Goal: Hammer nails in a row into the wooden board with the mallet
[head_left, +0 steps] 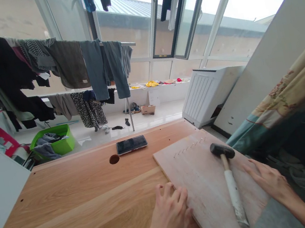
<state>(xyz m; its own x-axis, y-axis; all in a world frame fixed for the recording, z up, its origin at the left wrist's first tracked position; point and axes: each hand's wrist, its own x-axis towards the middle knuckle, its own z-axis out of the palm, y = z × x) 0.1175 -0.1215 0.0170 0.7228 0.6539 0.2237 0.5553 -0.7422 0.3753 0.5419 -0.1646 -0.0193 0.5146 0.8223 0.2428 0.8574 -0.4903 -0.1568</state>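
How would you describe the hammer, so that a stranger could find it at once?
On the wooden table, a pale board lies between the left hand and right hand. The hammer lies on it, nearer the right hand. Unlike the thin nails nearby, it has a thick black head and mostly white handle.

A pale, flat wooden board (pixel 203 183) lies slantwise across the lower right of the frame, its face faintly blotched. Near its far end, thin nails (pixel 187 148) stick up in a row, shafts showing. A black-headed hammer (pixel 232 188) rests on it, head away, scuffed white grip toward the frame's bottom.
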